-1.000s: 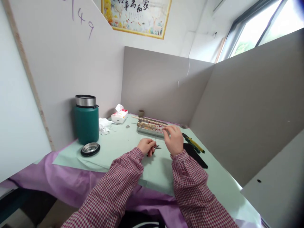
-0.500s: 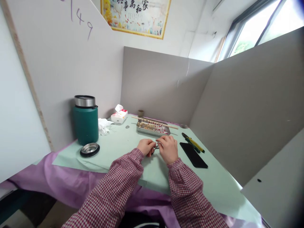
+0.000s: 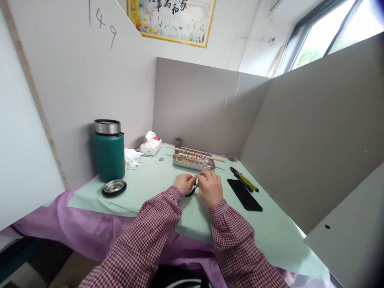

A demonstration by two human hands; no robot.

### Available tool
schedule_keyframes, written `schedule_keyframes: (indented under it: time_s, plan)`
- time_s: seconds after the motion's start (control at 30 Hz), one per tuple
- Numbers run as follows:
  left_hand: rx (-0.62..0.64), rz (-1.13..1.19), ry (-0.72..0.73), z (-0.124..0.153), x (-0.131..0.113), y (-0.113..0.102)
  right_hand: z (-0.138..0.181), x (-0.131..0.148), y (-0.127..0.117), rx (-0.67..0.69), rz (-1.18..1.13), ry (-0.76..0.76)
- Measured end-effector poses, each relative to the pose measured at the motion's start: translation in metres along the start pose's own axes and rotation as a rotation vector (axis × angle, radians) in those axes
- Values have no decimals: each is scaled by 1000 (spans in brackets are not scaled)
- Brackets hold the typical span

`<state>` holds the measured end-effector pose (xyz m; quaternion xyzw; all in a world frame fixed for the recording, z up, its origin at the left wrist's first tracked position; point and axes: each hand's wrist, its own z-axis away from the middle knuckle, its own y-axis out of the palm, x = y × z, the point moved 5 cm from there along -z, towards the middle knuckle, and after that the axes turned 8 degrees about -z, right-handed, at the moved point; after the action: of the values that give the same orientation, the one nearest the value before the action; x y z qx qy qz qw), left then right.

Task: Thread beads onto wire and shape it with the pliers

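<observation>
My left hand (image 3: pixel 183 184) and my right hand (image 3: pixel 210 189) meet fingertip to fingertip over the middle of the table, just in front of a metal tray (image 3: pixel 192 166). The fingers of both are closed in a pinch; what lies between the tips is too small to name. Below the fingertips shows a small tool with a dark curved handle (image 3: pixel 191 193) and a short metal part. Its kind is unclear, and the fingers partly cover it. Inside the tray are small gold and red pieces, with a beaded wooden stick (image 3: pixel 220 160) lying across its top.
To the right lie a black flat slab (image 3: pixel 244 195) and yellow-green pliers (image 3: pixel 247 182). On the left stand a green flask (image 3: pixel 109 156), its lid (image 3: pixel 114 188), crumpled tissue (image 3: pixel 131 159) and a tissue pack (image 3: pixel 151 146). A small cup (image 3: pixel 178 142) sits behind the tray. Grey partitions (image 3: pixel 204 100) enclose the table.
Both hands have shifted slightly to the left, still fingertip to fingertip. More of the dark curved handle now shows under them. The other things lie as before.
</observation>
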<state>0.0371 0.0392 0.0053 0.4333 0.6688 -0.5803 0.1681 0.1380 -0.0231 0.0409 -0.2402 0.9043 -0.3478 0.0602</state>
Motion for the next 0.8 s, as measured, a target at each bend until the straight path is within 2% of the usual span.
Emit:
schedule_keyframes:
  time_s: [0.1,0.23,0.3,0.43,0.5,0.6,0.7,0.77,0.8]
  plan:
    - [45,297,-107,-1,7,2,9,4,-8,-149,-53,90]
    - [36,473,-86,-2,5,-2,16,6,1,-144,-166,178]
    - [69,506,-70,-1,3,-2,15,-2,9,-138,-335,287]
    - [185,527,-19,2,-2,6,12,-23,30,-100,-910,603]
    - [223,508,-19,2,-2,12,12,-28,39,-79,-1116,720]
    - [248,485,-35,2,0,17,17,-31,49,-54,-1336,843]
    - [337,477,-15,4,-1,21,23,-33,56,-34,-1517,926]
    - [370,470,-29,5,-1,21,25,-36,58,-42,-1549,946]
    - [338,463,-58,4,1,19,26,-38,57,-58,-1531,950]
